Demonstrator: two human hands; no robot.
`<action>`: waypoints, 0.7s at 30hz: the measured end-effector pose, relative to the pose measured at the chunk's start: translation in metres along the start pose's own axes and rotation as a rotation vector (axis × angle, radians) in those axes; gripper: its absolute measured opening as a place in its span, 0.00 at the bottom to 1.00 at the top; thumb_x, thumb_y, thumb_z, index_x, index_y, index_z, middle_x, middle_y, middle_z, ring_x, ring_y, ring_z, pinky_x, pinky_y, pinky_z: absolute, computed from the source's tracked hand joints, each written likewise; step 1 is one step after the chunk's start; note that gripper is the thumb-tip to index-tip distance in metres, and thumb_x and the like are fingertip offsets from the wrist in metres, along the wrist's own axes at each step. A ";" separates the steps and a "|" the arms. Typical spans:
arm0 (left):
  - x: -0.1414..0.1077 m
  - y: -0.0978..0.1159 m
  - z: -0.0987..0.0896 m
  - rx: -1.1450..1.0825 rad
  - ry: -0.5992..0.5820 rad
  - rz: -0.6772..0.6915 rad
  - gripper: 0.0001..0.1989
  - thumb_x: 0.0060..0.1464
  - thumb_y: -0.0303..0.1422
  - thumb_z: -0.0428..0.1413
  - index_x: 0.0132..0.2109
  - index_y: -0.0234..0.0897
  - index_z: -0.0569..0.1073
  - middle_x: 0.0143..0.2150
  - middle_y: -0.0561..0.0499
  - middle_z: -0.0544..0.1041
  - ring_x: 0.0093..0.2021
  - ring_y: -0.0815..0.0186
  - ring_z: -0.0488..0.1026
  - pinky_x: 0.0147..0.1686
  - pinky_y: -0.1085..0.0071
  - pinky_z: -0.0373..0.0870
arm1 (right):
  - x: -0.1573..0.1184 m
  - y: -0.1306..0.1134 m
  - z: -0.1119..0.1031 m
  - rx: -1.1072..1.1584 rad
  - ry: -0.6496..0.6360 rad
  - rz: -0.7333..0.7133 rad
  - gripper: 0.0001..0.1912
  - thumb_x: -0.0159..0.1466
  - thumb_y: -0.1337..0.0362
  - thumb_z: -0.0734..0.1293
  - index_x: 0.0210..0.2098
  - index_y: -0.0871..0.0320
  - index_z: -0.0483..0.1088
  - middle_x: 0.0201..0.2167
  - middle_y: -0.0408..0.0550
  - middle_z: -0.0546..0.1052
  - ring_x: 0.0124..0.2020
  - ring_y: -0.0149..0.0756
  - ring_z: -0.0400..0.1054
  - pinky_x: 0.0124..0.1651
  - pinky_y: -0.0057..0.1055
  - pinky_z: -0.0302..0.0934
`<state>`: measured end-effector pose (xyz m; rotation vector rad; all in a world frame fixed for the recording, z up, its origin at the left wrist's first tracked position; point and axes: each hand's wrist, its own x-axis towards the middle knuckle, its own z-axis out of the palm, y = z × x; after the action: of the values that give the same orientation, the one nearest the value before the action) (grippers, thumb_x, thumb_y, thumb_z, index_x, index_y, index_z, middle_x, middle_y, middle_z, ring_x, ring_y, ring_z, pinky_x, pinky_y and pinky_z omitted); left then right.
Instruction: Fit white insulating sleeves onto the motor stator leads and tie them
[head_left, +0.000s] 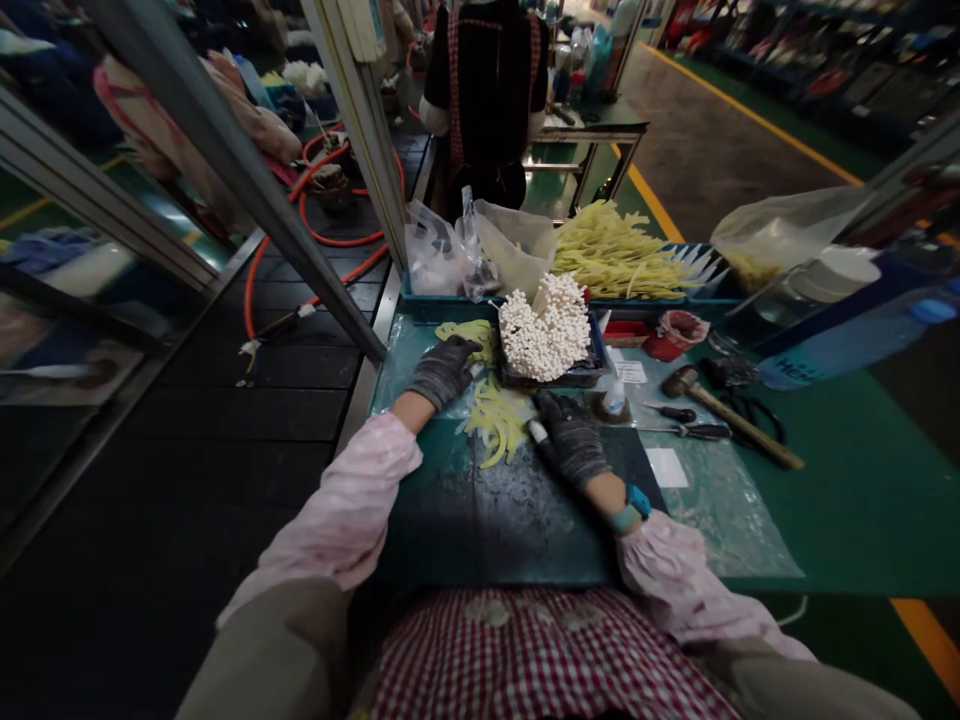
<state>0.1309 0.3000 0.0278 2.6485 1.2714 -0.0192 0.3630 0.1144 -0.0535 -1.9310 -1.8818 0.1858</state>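
Observation:
My left hand (444, 371), in a dark grey glove, reaches to the left side of yellow-green leaf-like strips (498, 418) on the green table. Its fingertips touch or hover over the upper strips; what they hold, if anything, is too small to tell. On the strips' right side lies my right hand (571, 436), gloved the same way, near a small white-tipped bottle (615, 397); its grip is unclear. Between and beyond both hands, a bunch of small white beads or buds (546, 328) sits on a dark tray (598, 372).
Behind stand a blue bin with yellow-green stems (619, 250) and plastic bags (517, 240). A hammer (739, 420), screwdriver (705, 431), red cup (674, 334) and water bottle (855, 340) are at right. A metal post and conveyor (262, 430) border the left. A person (495, 90) is ahead.

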 end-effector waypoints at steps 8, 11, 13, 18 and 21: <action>-0.104 0.055 0.042 -0.002 -0.082 -0.109 0.69 0.49 0.59 0.78 0.85 0.34 0.56 0.75 0.25 0.72 0.67 0.33 0.78 0.64 0.46 0.79 | -0.006 -0.003 0.010 0.131 -0.074 -0.085 0.52 0.67 0.48 0.79 0.81 0.66 0.63 0.75 0.76 0.73 0.75 0.70 0.69 0.78 0.69 0.65; -0.098 0.061 0.052 -0.085 -0.002 -0.172 0.57 0.60 0.47 0.73 0.85 0.33 0.56 0.75 0.26 0.73 0.67 0.37 0.78 0.67 0.47 0.78 | -0.011 -0.003 0.011 0.179 -0.093 -0.119 0.59 0.61 0.50 0.83 0.83 0.63 0.59 0.79 0.74 0.68 0.80 0.67 0.65 0.81 0.65 0.62; -0.088 0.056 0.053 -0.144 0.047 -0.186 0.50 0.64 0.40 0.70 0.84 0.34 0.58 0.74 0.30 0.74 0.69 0.42 0.78 0.69 0.51 0.77 | -0.013 -0.004 0.012 0.203 -0.092 -0.130 0.60 0.61 0.54 0.84 0.85 0.60 0.56 0.80 0.73 0.66 0.81 0.66 0.63 0.82 0.65 0.62; -0.077 0.038 0.049 -0.220 0.125 -0.180 0.42 0.67 0.37 0.68 0.81 0.37 0.64 0.73 0.34 0.75 0.70 0.47 0.80 0.69 0.58 0.79 | -0.009 -0.018 0.026 0.246 -0.019 -0.108 0.47 0.72 0.60 0.75 0.85 0.59 0.57 0.81 0.73 0.64 0.81 0.66 0.63 0.80 0.66 0.66; -0.088 0.028 0.044 -0.268 0.176 -0.189 0.40 0.67 0.38 0.68 0.80 0.37 0.66 0.74 0.34 0.75 0.64 0.49 0.84 0.67 0.57 0.81 | -0.007 -0.029 0.030 0.277 0.030 -0.128 0.40 0.73 0.61 0.74 0.81 0.60 0.65 0.78 0.73 0.68 0.78 0.63 0.69 0.75 0.63 0.72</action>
<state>0.1008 0.2068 -0.0016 2.3382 1.4608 0.3385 0.3237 0.1132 -0.0707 -1.6164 -1.8439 0.3566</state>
